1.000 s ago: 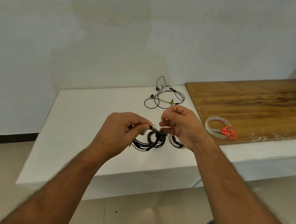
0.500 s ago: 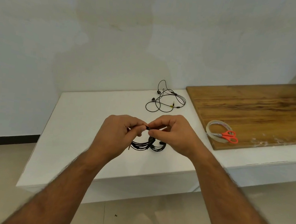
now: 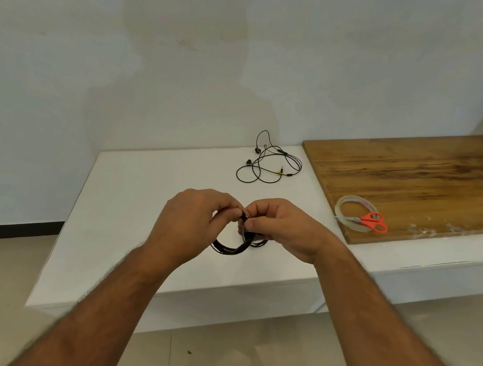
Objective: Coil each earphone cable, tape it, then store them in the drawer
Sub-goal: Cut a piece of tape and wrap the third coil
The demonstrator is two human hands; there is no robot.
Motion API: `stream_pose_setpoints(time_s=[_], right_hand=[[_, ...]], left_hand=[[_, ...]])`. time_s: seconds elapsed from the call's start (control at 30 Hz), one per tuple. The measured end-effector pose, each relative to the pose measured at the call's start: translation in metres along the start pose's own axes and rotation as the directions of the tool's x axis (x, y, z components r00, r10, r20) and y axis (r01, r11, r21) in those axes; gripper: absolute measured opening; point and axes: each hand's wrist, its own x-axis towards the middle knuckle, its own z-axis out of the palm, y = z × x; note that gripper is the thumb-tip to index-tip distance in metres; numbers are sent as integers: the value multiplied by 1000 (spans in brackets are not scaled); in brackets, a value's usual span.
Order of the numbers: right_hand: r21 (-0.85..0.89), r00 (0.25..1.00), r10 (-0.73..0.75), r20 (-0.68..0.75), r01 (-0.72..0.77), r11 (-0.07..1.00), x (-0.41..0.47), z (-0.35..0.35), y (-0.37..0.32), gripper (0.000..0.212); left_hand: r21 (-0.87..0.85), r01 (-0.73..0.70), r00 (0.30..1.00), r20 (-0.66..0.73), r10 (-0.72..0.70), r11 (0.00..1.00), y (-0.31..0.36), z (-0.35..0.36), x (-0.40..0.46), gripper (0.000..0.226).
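A pale tiled floor runs under both forearms to a low white counter against a plain wall. The left hand and right hand meet knuckle to knuckle above the counter, each pinching the top of a coiled black earphone cable; its upper part is hidden behind the fingers. Beyond the hands lies a loose earphone. Right of the right hand, a tape roll and orange scissors rest on a wooden board.
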Motion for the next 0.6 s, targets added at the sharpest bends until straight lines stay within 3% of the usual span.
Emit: stream_pose_setpoints(time_s=[0.13, 0.3, 0.6], right_hand=[[-36, 994, -15, -105, 12, 999, 5, -1, 5, 11], [-150, 975, -88, -204, 58, 987, 10, 7, 9, 12], [-271, 968, -109, -224, 46, 962, 10, 11, 9, 18]], left_hand=[[-205, 152, 988, 32, -149, 967, 2, 5, -2, 17], [-330, 337, 941, 75, -331, 882, 0, 10, -1, 15], [-476, 428, 900, 153, -408, 768, -4, 9, 1, 14]])
